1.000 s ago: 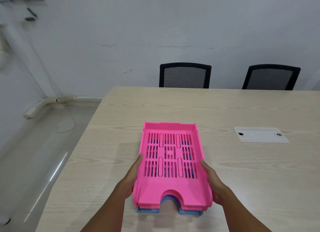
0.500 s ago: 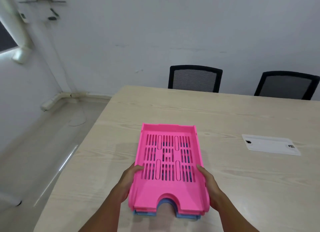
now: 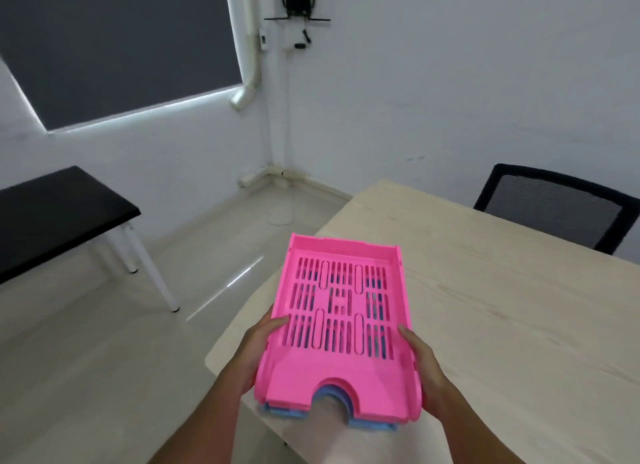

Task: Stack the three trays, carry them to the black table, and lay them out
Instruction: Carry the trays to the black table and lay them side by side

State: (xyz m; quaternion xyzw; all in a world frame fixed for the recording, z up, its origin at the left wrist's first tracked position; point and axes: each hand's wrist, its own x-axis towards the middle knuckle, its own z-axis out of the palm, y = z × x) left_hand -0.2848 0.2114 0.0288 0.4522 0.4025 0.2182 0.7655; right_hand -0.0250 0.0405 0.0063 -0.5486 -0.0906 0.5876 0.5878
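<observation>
A stack of trays is held in front of me over the left corner of the wooden table. The pink slotted tray is on top, and the blue tray shows only as an edge beneath it. My left hand grips the stack's left side with the thumb on the pink rim. On the right side my right hand grips it the same way. The black table stands at the far left on white legs.
Pale floor lies between the wooden table and the black table. A black mesh chair stands behind the wooden table at the right. A dark window blind and a white pipe are on the walls in the corner.
The stack has come up off the wooden table and swung left to its corner. My view has turned left, so the black table and the window now show.
</observation>
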